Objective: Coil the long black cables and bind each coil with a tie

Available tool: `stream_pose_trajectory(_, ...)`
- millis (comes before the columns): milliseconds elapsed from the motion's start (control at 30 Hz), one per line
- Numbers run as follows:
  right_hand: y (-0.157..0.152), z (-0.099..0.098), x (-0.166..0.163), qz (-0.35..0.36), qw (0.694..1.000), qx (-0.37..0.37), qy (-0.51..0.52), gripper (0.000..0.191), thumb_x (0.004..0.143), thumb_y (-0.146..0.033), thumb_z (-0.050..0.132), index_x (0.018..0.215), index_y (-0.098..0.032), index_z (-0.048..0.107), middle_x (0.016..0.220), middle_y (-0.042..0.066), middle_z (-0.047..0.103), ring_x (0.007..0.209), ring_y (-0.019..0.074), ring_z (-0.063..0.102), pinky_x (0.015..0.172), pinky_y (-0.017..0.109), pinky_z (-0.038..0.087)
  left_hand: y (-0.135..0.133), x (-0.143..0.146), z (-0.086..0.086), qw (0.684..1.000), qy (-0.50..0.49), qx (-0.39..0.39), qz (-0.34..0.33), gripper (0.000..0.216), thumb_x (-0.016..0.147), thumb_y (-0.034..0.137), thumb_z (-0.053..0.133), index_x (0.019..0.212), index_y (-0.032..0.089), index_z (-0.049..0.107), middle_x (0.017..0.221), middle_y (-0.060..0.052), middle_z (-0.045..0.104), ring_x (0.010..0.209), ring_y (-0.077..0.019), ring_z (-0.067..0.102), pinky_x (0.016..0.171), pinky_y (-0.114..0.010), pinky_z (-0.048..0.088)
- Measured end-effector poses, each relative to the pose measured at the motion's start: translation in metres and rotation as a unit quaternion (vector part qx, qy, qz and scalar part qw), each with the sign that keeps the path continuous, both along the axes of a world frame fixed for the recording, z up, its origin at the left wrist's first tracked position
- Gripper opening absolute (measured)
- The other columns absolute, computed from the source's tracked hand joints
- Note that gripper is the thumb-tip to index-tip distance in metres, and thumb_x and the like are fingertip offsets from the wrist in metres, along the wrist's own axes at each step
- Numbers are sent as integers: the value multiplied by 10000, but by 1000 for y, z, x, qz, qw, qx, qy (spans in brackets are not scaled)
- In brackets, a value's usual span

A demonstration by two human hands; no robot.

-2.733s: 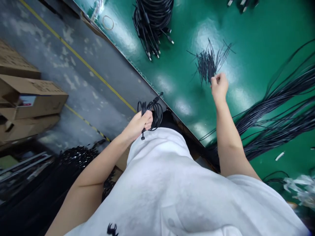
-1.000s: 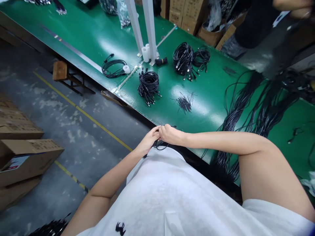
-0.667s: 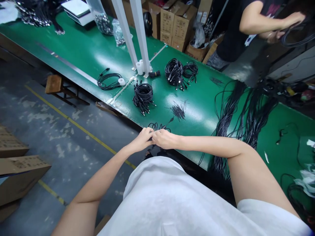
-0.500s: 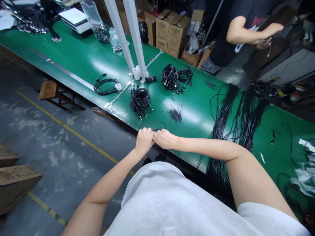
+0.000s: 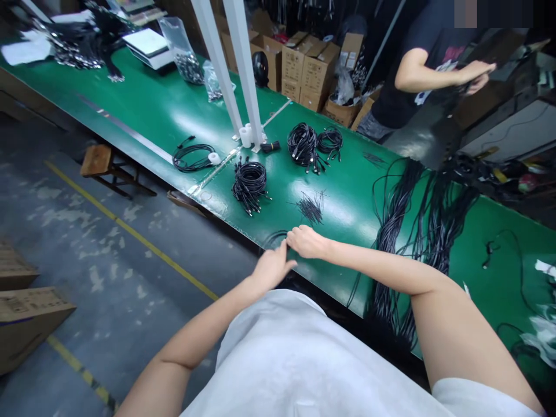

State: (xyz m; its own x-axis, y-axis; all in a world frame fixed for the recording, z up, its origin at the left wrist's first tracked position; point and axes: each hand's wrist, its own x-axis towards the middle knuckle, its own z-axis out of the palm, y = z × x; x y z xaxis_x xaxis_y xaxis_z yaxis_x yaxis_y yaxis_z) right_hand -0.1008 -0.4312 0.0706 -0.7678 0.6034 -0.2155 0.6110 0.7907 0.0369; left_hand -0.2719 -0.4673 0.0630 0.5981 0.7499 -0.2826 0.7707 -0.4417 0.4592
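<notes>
Where the green table (image 5: pixel 347 185) spreads beyond your grip, your right hand (image 5: pixel 305 241) pinches the blurred black coil (image 5: pixel 273 236) looping leftward; whether your left hand (image 5: pixel 271 270) holds it, I can't tell. Thin strips (image 5: pixel 310 209) lie just beyond.

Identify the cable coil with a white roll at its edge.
The leftmost coil in view: a white roll sits at its right edge; none shows at the other coils.

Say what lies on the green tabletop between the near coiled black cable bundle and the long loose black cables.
A pile of thin black strips lies between the coiled bundle and long cables, in the head view.
</notes>
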Motion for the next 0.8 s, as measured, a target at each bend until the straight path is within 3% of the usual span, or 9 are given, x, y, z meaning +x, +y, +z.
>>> stream_pose_trajectory(133,9,-8,24,-23,999,-5,-37,238,911,-105,377,908,-87,615,850,134,598,753,208,485,614,344,237,-12,6,3,968,-147,-88,-183,286,901,382,558,1121,219,636,1150,-90,693,1071,-228,645,900,-298,482)
stream_pose_trajectory(233,-4,-8,27,17,1000,17,-6,268,940,-125,342,922,-103,608,845,121,588,751,212,481,615,350,229,14,3,4,987,-141,69,-41,252,925,315,522,1112,182,627,1229,-126,650,1196,-254,570,1030,-383,406)
stream_pose_trajectory(300,-12,-5,24,40,999,20,19,266,947,-135,338,933,-112,603,845,114,588,752,211,481,619,351,230,33,5,-3,987,-98,130,-5,341,877,327,600,1159,134,597,1233,-178,635,1239,-308,535,1067,-454,361)
stream_pose_trajectory(367,-12,-4,20,29,999,11,27,244,937,-134,358,930,-116,601,850,114,595,760,212,488,625,350,233,42,15,-15,995,-49,86,-18,300,876,343,598,1075,120,621,1072,-178,693,1123,-324,611,1012,-471,409)
stream_pose_trajectory(433,-4,-5,18,-27,999,-1,19,221,923,-140,384,925,-113,604,864,120,602,774,214,501,628,347,237,37,28,-29,998,-34,22,41,270,936,333,485,1038,123,619,957,-159,713,982,-302,669,914,-449,477)
stream_pose_trajectory(533,10,-14,18,-129,991,-17,-1,207,912,-172,418,913,-101,612,873,134,610,795,220,519,627,338,241,20,42,-43,984,-124,-36,125,364,949,298,443,1260,121,509,1162,-174,666,1035,-260,658,881,-391,513)
stream_pose_trajectory(633,11,-24,20,-156,988,-20,1,224,912,-161,406,904,-97,621,864,139,614,784,215,520,627,336,244,22,31,-43,983,-171,-25,65,457,915,257,515,1357,165,446,1278,-145,616,1145,-239,608,966,-383,486)
stream_pose_trajectory(733,2,-27,16,-94,995,-12,39,262,939,-162,369,899,-115,623,854,124,616,764,202,510,629,338,244,53,7,-35,985,-135,103,-8,487,867,271,617,1329,182,491,1360,-160,556,1301,-286,485,1093,-464,365)
stream_pose_trajectory(800,3,-24,9,-66,996,-5,64,278,954,-179,357,879,-126,618,846,115,616,757,194,504,632,336,245,79,-3,-30,985,-103,114,-75,462,817,324,690,1232,163,567,1300,-178,595,1291,-312,494,1106,-474,336)
